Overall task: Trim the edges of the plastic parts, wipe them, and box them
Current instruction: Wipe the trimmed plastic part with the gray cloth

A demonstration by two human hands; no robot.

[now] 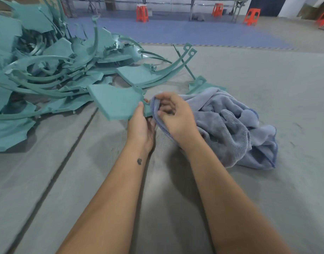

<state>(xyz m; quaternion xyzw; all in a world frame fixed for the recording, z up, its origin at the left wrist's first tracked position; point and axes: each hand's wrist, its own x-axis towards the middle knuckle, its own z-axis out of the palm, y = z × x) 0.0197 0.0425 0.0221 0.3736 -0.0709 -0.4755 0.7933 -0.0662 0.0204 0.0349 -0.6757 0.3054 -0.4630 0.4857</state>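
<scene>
A flat teal plastic part (117, 101) lies just ahead of me on the grey floor. My left hand (141, 123) holds its near right edge, thumb on top. My right hand (174, 114) grips a fold of the blue-grey towel (234, 129) and holds it against the part's right corner. The rest of the towel lies bunched to the right on the floor.
A big heap of teal plastic offcuts and curved strips (47, 66) fills the left and far middle. Another teal piece (199, 85) pokes out behind the towel. Orange stools (142, 12) and a metal table frame (192, 4) stand far back.
</scene>
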